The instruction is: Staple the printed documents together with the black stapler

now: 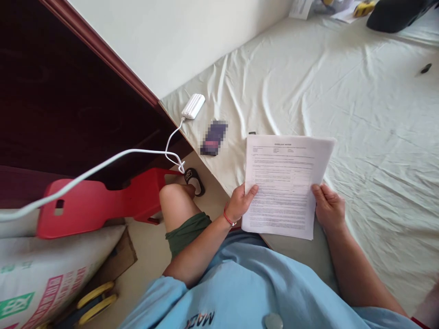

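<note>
A stack of printed papers point(283, 187) is held up in front of my body, its dense text facing me. My left hand point(240, 202) grips the left edge, thumb on the top sheet and fingers hidden behind. At the right edge, my right hand point(328, 204) pinches the sheets between thumb and curled fingers. Along the right side the pages fan slightly, so several sheets show. Just beyond the top left corner, a small dark object point(252, 133) peeks out, too covered to name. A blurred-out dark phone-like object point(214, 138) lies left of the papers.
A white power bank point(193, 106) with a white cable point(126, 153) sits by the edge of the pale sheet-covered surface point(370, 100). A red plastic chair point(103, 203), a printed sack point(44, 274) and a slipper point(194, 182) are at left. A yellow tape measure point(364, 8) lies far right.
</note>
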Available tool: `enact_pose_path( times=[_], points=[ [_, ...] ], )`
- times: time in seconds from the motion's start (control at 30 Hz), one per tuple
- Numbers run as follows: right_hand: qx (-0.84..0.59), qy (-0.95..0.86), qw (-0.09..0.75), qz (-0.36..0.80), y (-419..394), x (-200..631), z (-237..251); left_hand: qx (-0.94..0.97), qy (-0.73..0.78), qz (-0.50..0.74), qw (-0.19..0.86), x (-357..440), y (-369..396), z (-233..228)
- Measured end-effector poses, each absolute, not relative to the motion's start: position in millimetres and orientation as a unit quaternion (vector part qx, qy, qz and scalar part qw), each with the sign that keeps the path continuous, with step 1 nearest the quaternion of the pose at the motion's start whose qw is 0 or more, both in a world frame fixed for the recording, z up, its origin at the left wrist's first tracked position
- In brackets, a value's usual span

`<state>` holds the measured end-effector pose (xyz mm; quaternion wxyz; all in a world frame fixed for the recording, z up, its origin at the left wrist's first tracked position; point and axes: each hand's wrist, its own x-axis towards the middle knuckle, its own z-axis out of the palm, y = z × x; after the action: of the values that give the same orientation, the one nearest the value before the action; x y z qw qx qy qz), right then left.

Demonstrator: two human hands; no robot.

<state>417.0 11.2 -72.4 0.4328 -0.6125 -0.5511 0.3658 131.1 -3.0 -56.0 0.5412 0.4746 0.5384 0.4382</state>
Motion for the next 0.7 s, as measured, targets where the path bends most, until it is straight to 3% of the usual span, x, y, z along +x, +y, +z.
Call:
enact_pose_path(
  times=[0.2,0.43,0.6,0.7],
  points=[
    [-0.631,-0.519,0.456,0.354,9.9,417.6,-69.9,0.494,0.574,0.389,0.525,132.7,-10.5,-57.0],
    [-0.651,-0.529,0.426,0.339,10.0,420.1,-60.5,0.518,0.58,0.352,0.521,133.8,-10.2,-60.2],
    [-0.644,-0.434,0.516,0.362,14.7,426.7,-64.1,0.514,0.555,0.298,0.582,130.5,-20.0,-55.7],
    [-0.643,-0.424,0.518,0.373,17.9,429.6,-68.3,0.508,0.558,0.276,0.596,128.3,-23.0,-53.6]
  ],
)
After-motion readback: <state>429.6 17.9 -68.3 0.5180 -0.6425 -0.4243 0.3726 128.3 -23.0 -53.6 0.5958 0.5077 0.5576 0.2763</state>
